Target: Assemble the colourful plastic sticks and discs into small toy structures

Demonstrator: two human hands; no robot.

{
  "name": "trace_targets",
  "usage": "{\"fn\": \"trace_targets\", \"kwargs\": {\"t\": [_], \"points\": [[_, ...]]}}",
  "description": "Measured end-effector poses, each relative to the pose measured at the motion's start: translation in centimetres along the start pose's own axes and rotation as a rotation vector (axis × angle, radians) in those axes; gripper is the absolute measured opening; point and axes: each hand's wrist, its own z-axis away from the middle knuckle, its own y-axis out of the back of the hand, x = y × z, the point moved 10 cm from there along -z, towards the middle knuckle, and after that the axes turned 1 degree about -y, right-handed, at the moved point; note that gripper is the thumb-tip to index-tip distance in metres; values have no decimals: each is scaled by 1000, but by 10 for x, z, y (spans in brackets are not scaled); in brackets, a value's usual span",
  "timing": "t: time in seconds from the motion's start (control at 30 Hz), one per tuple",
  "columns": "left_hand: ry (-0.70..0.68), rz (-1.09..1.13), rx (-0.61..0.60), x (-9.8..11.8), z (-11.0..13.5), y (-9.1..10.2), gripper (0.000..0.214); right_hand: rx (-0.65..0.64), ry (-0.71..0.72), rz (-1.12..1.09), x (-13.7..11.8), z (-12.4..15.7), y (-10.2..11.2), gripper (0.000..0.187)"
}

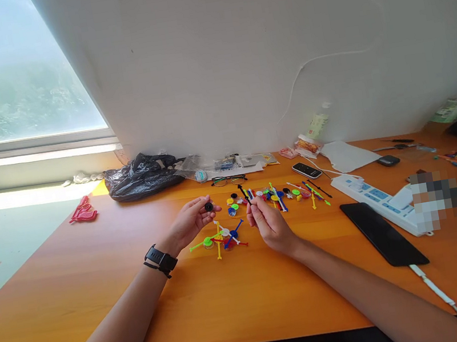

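A small round black plastic piece is held at the fingertips of my left hand, palm turned up. My right hand pinches a black plastic arrow, which points upward and slightly left. On the table below and between the hands lies a cluster of spinners with green, yellow, white, blue and red arrows. Behind my right hand spreads a heap of loose coloured arrows and round pieces. Partly covered by that hand, some of the heap is hidden.
At the back are a black plastic bag, eyeglasses and a small black-and-white device. A white power strip and a cabled phone lie to the right. A pink plastic piece sits left.
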Motion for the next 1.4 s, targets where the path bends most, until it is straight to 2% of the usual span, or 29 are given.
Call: {"fn": "trace_targets", "kwargs": {"t": [0.17, 0.37, 0.67, 0.83, 1.03, 1.23, 1.4], "points": [[58, 8, 8, -6, 0, 1, 24, 28, 55, 64, -8, -2, 4, 32], [23, -76, -85, -3, 3, -11, 29, 59, 88, 81, -13, -3, 6, 28], [-67, -98, -71, 7, 4, -15, 39, 68, 114, 78, -13, -3, 6, 24], [-75, -70, -27, 10, 7, -17, 38, 85, 137, 90, -16, -3, 7, 24], [-77, -65, 74, 7, 3, 0, 37, 111, 129, 67, -16, -3, 10, 24], [-30, -16, -43, 3, 4, -11, 32, 110, 165, 62, -17, -3, 10, 21], [-8, -14, -50, 2, 6, -13, 43, 101, 213, 93, -24, -1, 9, 18]]}}
